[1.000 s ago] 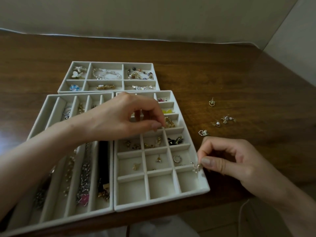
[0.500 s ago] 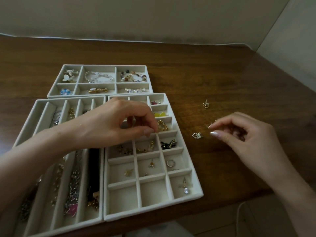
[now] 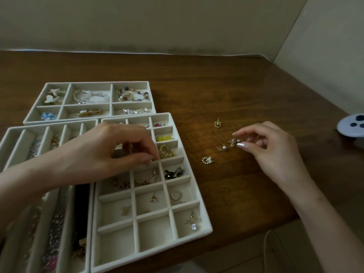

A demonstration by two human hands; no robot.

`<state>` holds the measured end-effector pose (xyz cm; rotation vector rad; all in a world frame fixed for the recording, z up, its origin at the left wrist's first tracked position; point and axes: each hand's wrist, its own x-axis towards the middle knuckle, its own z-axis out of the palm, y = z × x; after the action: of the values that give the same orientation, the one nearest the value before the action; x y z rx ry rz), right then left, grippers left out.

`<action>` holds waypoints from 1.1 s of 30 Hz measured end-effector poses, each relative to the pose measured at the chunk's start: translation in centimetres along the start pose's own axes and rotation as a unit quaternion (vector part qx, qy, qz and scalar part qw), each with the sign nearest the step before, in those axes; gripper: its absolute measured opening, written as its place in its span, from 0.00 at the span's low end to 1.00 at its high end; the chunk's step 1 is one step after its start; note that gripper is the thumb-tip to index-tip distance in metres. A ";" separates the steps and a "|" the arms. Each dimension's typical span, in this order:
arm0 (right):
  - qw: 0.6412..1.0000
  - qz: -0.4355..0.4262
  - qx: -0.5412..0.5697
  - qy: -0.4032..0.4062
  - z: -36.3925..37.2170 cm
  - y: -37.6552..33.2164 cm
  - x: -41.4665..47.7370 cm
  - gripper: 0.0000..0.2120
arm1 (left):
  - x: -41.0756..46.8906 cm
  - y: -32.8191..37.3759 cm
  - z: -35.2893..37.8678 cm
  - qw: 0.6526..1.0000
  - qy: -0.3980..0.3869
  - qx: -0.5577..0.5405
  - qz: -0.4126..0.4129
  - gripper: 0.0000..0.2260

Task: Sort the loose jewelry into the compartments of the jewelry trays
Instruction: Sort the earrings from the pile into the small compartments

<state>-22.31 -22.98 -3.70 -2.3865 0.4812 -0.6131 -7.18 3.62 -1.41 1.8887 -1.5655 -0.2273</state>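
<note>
Cream trays (image 3: 204, 229); dark brown wood-grain table (image 3: 236, 91); yellow piece (image 3: 164, 138).

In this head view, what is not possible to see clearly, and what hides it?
Head view only:
- Upper middle compartments of the grid tray: hidden under the left hand.
- Whether the left hand pinches something: too small to tell.
- Whether the right hand grips the pearl earring: too small to tell.
- Long tray: cut off by left and bottom edges, contents blurred.
- White object: cut off by right edge.
</note>
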 end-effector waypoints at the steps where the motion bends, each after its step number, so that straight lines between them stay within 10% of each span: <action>1: 1.000 0.009 -0.003 0.010 -0.3 0.2 0.2 0.14 | 0.0 0.0 0.0 1.000 0.002 0.000 0.002 0.07; 15: 0.999 0.018 -0.030 -0.027 0.0 0.8 1.4 0.02 | -0.1 0.2 0.1 1.000 -0.002 0.012 0.015 0.06; 22: 0.966 0.108 0.234 -0.007 -1.2 0.7 1.1 0.01 | 0.0 0.0 0.0 1.000 -0.004 0.013 0.014 0.07; 33: 0.938 -0.082 0.245 -0.230 -0.3 -4.8 -4.0 0.02 | -0.1 0.1 0.0 1.000 -0.006 0.008 -0.005 0.10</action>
<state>-24.82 -17.66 -1.64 -2.0013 -0.0751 -0.1899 -7.30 3.66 -1.36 1.9112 -1.5702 -0.2315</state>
